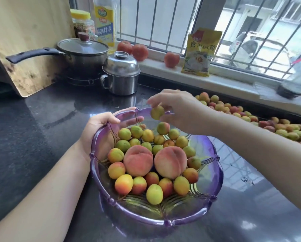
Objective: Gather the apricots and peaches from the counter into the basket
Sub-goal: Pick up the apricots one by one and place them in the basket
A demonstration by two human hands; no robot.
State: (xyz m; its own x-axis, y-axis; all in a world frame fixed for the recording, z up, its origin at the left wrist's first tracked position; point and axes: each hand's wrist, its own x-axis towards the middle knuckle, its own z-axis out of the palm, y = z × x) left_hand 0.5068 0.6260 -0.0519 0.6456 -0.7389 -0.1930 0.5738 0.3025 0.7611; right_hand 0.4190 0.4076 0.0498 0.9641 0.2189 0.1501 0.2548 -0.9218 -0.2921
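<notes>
The right hand [177, 109] pinches a small yellow-green apricot [157, 112] over the far rim of the translucent purple plastic basket [214, 173]. The left hand [97, 130] grips the rim at centre-left. Released there, the fruit may strike the rim and roll onto the dark desk [41, 123].

Both my arms are in frame, bare from the forearm down. My left hand [97, 130] comes up from the bottom left and grips the far-left rim of the basket [216, 182], thumb hooked over the top edge, fingers curled round the outside wall, palm against the side. The wrist is bent a bit inward toward the basket. My right arm reaches in from the right edge, crossing over the basket's right side, forearm angled down and leftward. My right hand [177, 110] hangs over the basket's far rim, fingertips pointing down-left and pinching one apricot [157, 112] between thumb and the first fingers.
</notes>
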